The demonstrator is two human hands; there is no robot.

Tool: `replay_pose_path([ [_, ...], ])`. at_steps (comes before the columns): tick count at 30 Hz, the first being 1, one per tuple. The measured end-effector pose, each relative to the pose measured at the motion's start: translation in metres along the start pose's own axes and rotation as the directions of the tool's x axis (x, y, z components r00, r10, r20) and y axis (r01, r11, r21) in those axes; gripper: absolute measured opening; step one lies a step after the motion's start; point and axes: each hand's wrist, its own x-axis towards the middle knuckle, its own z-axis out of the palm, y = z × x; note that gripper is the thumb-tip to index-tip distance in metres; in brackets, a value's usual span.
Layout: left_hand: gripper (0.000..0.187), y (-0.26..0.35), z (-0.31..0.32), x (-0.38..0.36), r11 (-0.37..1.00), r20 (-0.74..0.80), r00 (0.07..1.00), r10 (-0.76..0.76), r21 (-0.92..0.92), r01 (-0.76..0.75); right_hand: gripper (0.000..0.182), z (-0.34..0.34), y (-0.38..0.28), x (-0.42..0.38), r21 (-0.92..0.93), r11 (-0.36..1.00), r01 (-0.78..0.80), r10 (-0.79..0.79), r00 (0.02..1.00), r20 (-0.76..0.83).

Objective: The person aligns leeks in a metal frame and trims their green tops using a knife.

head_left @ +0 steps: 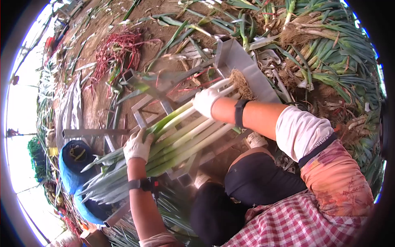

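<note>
A bundle of long green onions (181, 140) lies slantwise across a metal frame (140, 119), its white stalks and roots (242, 84) toward the upper right. My right hand (205, 102), in a white glove, is closed around the white stalks just below the roots. Farther down, my left hand (138, 146), also gloved, grips the upper edge of the bundle where the stalks turn into green leaves. The leaf tips (103, 185) spread out to the lower left. A bent metal trough (245, 68) sits at the frame's upper end, beside the roots.
Piles of green onions with roots (325, 53) lie at the upper right. A heap of red ties (119, 51) rests on the dirt floor (164, 16) among loose leaves. Blue rolled material (76, 173) stands near the leaf tips. My bent knees (259, 173) are close to the frame.
</note>
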Motion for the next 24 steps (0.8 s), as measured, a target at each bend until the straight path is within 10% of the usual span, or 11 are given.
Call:
replay_pose_path([
  [4,0.05,0.012,0.015,-0.011,0.985,-0.134,0.987,0.091,0.155,-0.07,0.023,0.027,0.001,0.02,0.079,0.996,-0.035,0.037,0.999,-0.017],
  [10,0.046,0.02,0.008,-0.015,0.995,-0.098,0.995,0.033,0.096,-0.024,0.029,0.013,0.051,0.043,-0.023,0.998,0.052,-0.039,0.921,0.387],
  [14,0.043,0.019,0.008,-0.01,1.0,-0.051,0.998,-0.028,0.003,0.028,0.038,-0.075,0.076,0.005,0.136,0.973,0.187,-0.209,0.962,0.176],
  [16,0.044,0.018,0.003,-0.002,0.999,-0.023,0.999,-0.035,-0.027,0.034,0.036,-0.122,0.072,-0.021,0.41,0.912,-0.026,-0.032,0.991,0.134],
  [19,0.043,0.01,0.001,0.011,0.991,0.028,0.999,-0.018,-0.131,0.021,0.037,-0.151,0.053,-0.047,0.505,0.86,0.07,-0.043,0.997,-0.064],
  [24,0.043,0.006,-0.007,0.022,0.991,0.107,0.994,-0.006,-0.136,0.021,0.037,-0.082,0.005,-0.039,0.542,0.82,0.185,-0.048,0.965,-0.257],
])
